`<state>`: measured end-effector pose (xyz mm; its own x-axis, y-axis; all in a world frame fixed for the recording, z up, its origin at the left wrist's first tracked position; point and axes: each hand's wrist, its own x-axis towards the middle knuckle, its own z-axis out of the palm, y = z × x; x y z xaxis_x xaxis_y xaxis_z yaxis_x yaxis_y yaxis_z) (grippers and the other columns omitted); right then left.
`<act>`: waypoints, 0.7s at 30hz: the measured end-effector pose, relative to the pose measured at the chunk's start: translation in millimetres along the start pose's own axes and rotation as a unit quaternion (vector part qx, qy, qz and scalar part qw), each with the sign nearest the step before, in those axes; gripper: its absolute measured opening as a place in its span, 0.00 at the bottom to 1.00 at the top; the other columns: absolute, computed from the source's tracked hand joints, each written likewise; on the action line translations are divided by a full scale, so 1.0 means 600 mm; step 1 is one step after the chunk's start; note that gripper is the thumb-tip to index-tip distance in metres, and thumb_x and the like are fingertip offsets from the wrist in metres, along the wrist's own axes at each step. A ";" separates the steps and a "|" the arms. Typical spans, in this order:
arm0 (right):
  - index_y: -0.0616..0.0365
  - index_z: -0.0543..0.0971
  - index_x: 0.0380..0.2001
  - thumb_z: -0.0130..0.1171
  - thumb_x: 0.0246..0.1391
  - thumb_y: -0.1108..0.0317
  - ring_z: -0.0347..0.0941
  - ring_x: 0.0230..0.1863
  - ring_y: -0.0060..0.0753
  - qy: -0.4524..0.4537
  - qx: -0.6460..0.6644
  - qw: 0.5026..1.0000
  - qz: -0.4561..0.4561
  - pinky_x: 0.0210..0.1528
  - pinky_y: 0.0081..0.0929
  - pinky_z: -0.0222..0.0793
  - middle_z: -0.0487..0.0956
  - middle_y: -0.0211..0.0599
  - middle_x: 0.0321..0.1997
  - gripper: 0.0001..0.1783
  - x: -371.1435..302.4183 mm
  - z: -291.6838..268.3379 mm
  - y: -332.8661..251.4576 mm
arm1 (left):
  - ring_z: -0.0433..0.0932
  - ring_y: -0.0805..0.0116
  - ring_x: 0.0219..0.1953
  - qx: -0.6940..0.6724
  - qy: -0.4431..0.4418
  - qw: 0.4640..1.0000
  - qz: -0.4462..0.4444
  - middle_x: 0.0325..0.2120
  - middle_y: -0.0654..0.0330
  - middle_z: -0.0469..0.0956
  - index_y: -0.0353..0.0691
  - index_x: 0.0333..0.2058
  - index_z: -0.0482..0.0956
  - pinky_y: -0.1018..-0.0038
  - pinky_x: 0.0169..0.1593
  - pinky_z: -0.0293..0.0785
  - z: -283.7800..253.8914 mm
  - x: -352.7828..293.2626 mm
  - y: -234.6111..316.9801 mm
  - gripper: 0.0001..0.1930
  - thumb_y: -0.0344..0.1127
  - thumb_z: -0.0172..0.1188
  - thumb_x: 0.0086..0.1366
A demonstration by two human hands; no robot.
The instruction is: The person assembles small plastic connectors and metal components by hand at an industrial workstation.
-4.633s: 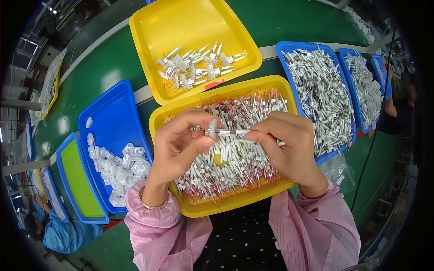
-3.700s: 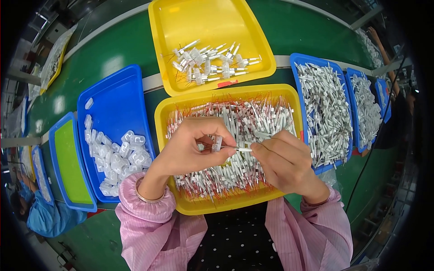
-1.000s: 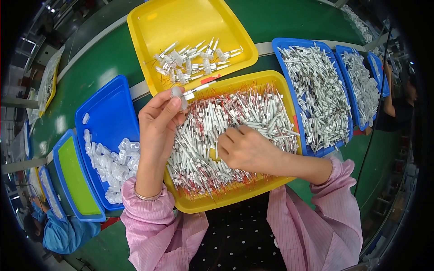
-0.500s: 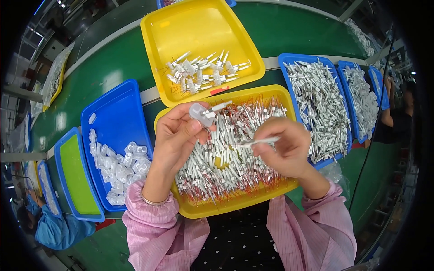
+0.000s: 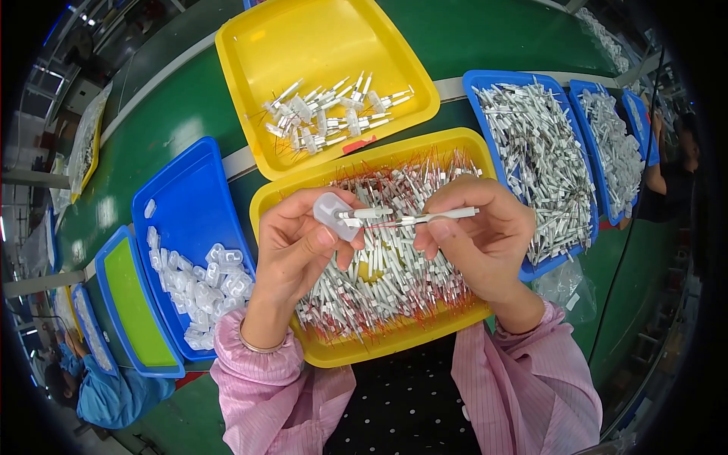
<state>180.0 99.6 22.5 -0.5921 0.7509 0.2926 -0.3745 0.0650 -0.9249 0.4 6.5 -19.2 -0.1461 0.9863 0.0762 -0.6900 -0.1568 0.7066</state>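
Note:
Between the fingers of my left hand [image 5: 296,235] is a translucent white plastic housing [image 5: 331,214], with one white stick-shaped wired part [image 5: 371,213] standing out of it to the right. My right hand [image 5: 485,235] pinches a second white wired stick [image 5: 447,215]. Its thin red wire end points left and meets the housing or lies just in front of it; I cannot tell which. Both hands hover over a yellow tray [image 5: 334,355] heaped with many white sticks with red wires.
Behind it, another yellow tray [image 5: 318,45] holds several assembled pieces [image 5: 326,114]. A blue tray [image 5: 186,174] of clear housings [image 5: 205,284] stands left, beside a green-bottomed blue tray [image 5: 136,303]. At right are blue trays of sticks [image 5: 531,167] and clear parts [image 5: 610,159]. A co-worker in blue [image 5: 121,387] sits lower left.
My right hand has turned the stick and brought its wire end left, up to the housing. The left hand still grips the housing, now tilted with its stick lying more level.

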 end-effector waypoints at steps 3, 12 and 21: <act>0.72 0.72 0.32 0.54 0.43 0.88 0.74 0.28 0.24 -0.013 -0.054 0.998 -0.023 0.28 0.16 0.69 0.75 0.42 0.30 0.09 0.000 -0.004 0.004 | 0.77 0.62 0.32 0.004 0.004 1.000 -0.002 0.38 0.44 0.74 0.27 0.45 0.69 0.78 0.24 0.74 -0.002 -0.001 0.000 0.18 0.28 0.57 0.57; 0.71 0.74 0.31 0.57 0.41 0.87 0.73 0.26 0.24 -0.008 -0.081 0.996 -0.028 0.27 0.17 0.66 0.75 0.42 0.28 0.10 -0.001 -0.001 0.001 | 0.78 0.62 0.32 0.023 0.010 1.000 0.001 0.40 0.45 0.73 0.28 0.44 0.69 0.77 0.24 0.75 -0.003 -0.002 0.000 0.17 0.29 0.58 0.57; 0.68 0.75 0.28 0.62 0.37 0.82 0.74 0.23 0.35 -0.051 -0.309 0.927 -0.207 0.24 0.24 0.70 0.76 0.43 0.23 0.10 0.001 0.010 -0.012 | 0.77 0.64 0.32 0.059 0.000 0.998 0.018 0.38 0.45 0.74 0.26 0.44 0.69 0.78 0.25 0.75 0.005 0.001 0.002 0.16 0.25 0.57 0.57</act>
<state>178.2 95.6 31.0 -0.5648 0.5145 0.6452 -0.1234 0.7204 -0.6825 1.7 7.3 -16.3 -0.1691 0.9802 0.1027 -0.5964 -0.1847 0.7811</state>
